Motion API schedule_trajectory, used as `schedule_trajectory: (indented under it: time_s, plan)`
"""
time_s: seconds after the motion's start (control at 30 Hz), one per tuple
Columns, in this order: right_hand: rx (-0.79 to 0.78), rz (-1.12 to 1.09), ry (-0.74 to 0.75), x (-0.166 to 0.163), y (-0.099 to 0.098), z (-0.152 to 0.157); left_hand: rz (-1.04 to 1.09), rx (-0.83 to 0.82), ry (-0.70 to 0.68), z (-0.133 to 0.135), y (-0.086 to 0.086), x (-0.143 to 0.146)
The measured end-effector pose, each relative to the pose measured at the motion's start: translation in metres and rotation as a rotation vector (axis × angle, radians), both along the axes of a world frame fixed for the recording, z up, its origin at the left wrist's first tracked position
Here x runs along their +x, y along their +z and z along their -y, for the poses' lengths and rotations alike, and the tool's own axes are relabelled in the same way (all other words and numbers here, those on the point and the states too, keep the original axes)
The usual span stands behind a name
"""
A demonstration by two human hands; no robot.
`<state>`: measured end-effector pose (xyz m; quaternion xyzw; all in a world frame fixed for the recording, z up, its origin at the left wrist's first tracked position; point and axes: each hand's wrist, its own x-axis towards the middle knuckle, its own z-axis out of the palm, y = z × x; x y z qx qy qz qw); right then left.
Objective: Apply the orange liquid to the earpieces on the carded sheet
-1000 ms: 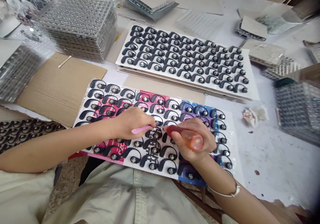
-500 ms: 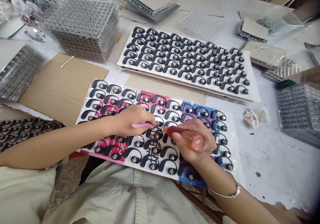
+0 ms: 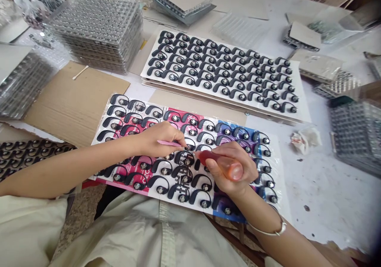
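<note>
My left hand (image 3: 162,138) is closed around slim pink tweezers (image 3: 168,143), their tip by one of the black hook-shaped ear pieces near the middle of the printed board. Just to its right, my right hand (image 3: 233,166) grips a translucent red-orange squeeze bottle (image 3: 222,164), its narrow nozzle tilted down and left towards the same spot. Several rows of black ear pieces (image 3: 160,188), each with a shiny round stone-like end, lie on the pink, white and blue board (image 3: 143,190) under both hands. Whether the nozzle touches a piece cannot be made out.
Behind lies a white board (image 3: 300,100) bearing more black ear pieces. Clear plastic trays (image 3: 95,29) are stacked at the back left, beside cardboard (image 3: 77,104) with a cotton swab (image 3: 80,72). Crumpled tissue (image 3: 305,139) and more trays (image 3: 355,132) are at right.
The pink tweezers have turned slightly in my left hand and now show a narrower side, tip a little higher. My right hand and the bottle stay nearly still.
</note>
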<state>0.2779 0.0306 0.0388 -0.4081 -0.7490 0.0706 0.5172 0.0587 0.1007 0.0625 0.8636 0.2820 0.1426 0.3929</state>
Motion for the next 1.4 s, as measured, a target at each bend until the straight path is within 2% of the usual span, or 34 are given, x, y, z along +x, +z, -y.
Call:
schedule_trajectory:
  time_s: [0.4,0.9,1.2,1.3,1.4]
  plan:
    - [-0.021,0.022,0.000,0.000,-0.004,0.003,0.016,-0.081,0.038,-0.004,0.000,0.003]
    - [0.004,0.036,0.007,0.000,-0.009,0.004,0.057,-0.082,0.032,-0.005,-0.004,0.001]
    - [0.010,0.034,0.018,-0.003,-0.008,0.003,0.035,-0.092,0.055,-0.002,0.000,0.002]
    - [-0.057,-0.091,0.033,-0.004,-0.003,-0.001,0.045,-0.093,0.057,-0.001,-0.001,0.001]
    - [-0.117,-0.394,-0.036,0.004,0.015,-0.010,0.053,-0.083,0.067,0.000,-0.002,0.000]
